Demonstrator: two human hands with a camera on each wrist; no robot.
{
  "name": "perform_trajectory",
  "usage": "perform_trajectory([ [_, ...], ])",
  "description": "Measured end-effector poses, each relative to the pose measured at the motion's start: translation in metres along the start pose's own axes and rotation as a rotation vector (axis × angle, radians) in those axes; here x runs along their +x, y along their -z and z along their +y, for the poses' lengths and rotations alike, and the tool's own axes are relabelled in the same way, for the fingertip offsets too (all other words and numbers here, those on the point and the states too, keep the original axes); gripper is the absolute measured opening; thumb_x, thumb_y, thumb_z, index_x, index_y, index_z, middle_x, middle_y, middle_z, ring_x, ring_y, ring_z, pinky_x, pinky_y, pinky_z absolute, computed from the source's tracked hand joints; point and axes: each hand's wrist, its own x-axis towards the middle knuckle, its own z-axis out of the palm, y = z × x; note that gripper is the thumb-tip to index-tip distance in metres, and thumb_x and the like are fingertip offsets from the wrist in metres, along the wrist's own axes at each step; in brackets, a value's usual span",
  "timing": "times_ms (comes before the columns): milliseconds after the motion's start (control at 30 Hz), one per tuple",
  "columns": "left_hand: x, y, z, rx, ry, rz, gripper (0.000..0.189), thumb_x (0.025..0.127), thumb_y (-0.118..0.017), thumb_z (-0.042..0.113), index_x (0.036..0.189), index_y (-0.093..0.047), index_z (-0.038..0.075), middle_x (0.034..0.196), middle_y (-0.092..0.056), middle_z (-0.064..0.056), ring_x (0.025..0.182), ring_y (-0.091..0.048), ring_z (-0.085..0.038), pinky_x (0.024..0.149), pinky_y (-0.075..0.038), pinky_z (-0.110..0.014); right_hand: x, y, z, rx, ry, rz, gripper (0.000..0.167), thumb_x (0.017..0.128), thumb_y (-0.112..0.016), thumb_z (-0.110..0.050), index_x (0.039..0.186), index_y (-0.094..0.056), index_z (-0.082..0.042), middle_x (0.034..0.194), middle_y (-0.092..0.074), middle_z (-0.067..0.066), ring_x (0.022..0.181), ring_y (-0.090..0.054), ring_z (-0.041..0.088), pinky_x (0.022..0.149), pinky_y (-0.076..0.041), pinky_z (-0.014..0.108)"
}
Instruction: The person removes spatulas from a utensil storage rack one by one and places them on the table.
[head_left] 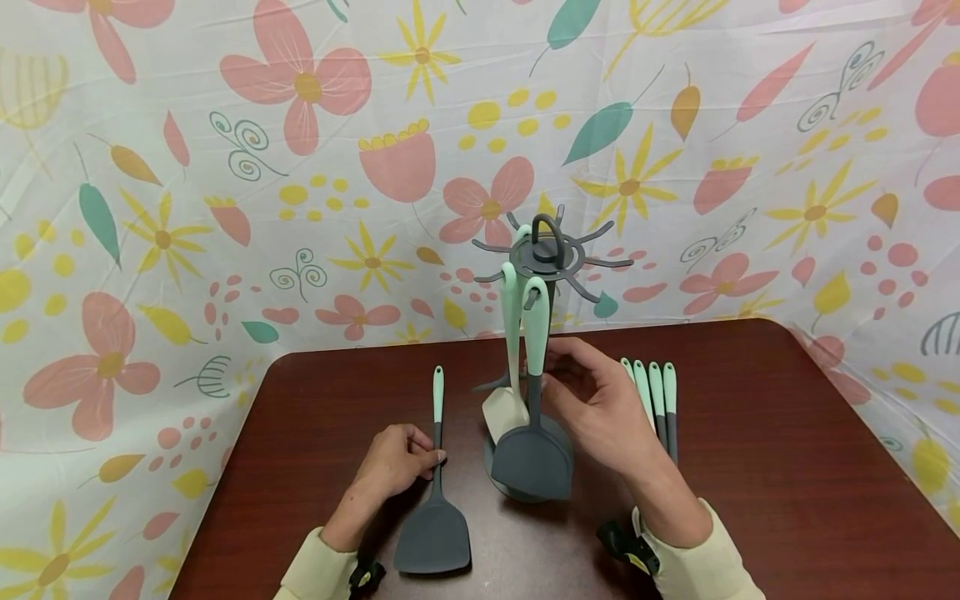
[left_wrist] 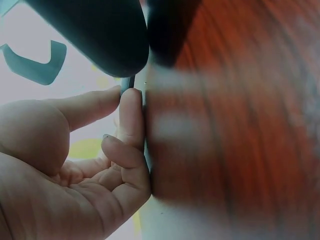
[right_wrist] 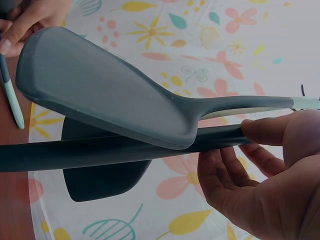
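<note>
My left hand (head_left: 397,462) pinches the dark shaft of a spatula (head_left: 433,537) that lies on the table, its mint handle pointing to the back. In the left wrist view, thumb and forefinger meet on that shaft, below the dark blade (left_wrist: 107,37). At the centre stands a grey utensil stand (head_left: 549,252) with hooked arms around its top. My right hand (head_left: 600,408) holds its pole (right_wrist: 100,156) between thumb and fingers. A dark turner (head_left: 532,462) with a mint handle hangs at the front, beside a pale utensil (head_left: 504,412). Behind them another hanging utensil is mostly hidden.
Several mint-handled utensils (head_left: 670,400) lie side by side to the right of the stand, partly hidden by my right arm. The dark red-brown table (head_left: 322,400) ends at a flowered cloth (head_left: 375,242) hung behind it.
</note>
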Motion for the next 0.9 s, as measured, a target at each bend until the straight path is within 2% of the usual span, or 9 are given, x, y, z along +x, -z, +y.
perform_trajectory([
  [200, 0.000, -0.001, -0.001, -0.005, -0.010, -0.004, 0.022, 0.096, -0.082, 0.026, 0.099, -0.071, 0.007, 0.075, -0.072, 0.000, 0.066, -0.072, -0.015, 0.057, -0.053, -0.033, 0.000, 0.000, 0.001, -0.006, -0.001, -0.001, 0.035, 0.100, -0.066, 0.007, 0.131, -0.070, -0.010, 0.119, -0.072, 0.008, 0.108, -0.071, 0.020, 0.087, -0.059, 0.026],
  [533, -0.003, 0.002, 0.002, 0.017, -0.023, 0.043, 0.019, 0.098, -0.078, 0.028, 0.100, -0.072, 0.010, 0.075, -0.070, -0.001, 0.063, -0.067, -0.017, 0.056, -0.051, -0.033, 0.000, -0.001, 0.000, 0.002, 0.009, -0.001, 0.035, 0.100, -0.066, 0.008, 0.130, -0.070, -0.009, 0.119, -0.072, 0.009, 0.107, -0.072, 0.020, 0.087, -0.060, 0.026],
  [767, -0.006, 0.006, 0.011, 0.010, -0.105, 0.113, 0.013, 0.100, -0.077, 0.026, 0.101, -0.073, 0.013, 0.078, -0.070, 0.003, 0.064, -0.067, -0.014, 0.063, -0.054, -0.033, 0.000, 0.000, 0.000, 0.006, 0.004, 0.001, 0.035, 0.100, -0.066, 0.008, 0.130, -0.070, -0.009, 0.120, -0.071, 0.020, 0.108, -0.072, 0.020, 0.088, -0.060, 0.027],
  [900, -0.009, 0.006, 0.018, -0.019, -0.141, 0.141, 0.011, 0.100, -0.077, 0.027, 0.103, -0.073, 0.017, 0.081, -0.070, 0.005, 0.061, -0.068, -0.018, 0.060, -0.055, -0.033, 0.000, 0.000, 0.001, -0.002, 0.006, 0.003, 0.036, 0.100, -0.066, 0.007, 0.131, -0.071, -0.011, 0.120, -0.071, 0.020, 0.108, -0.072, 0.020, 0.087, -0.060, 0.027],
])
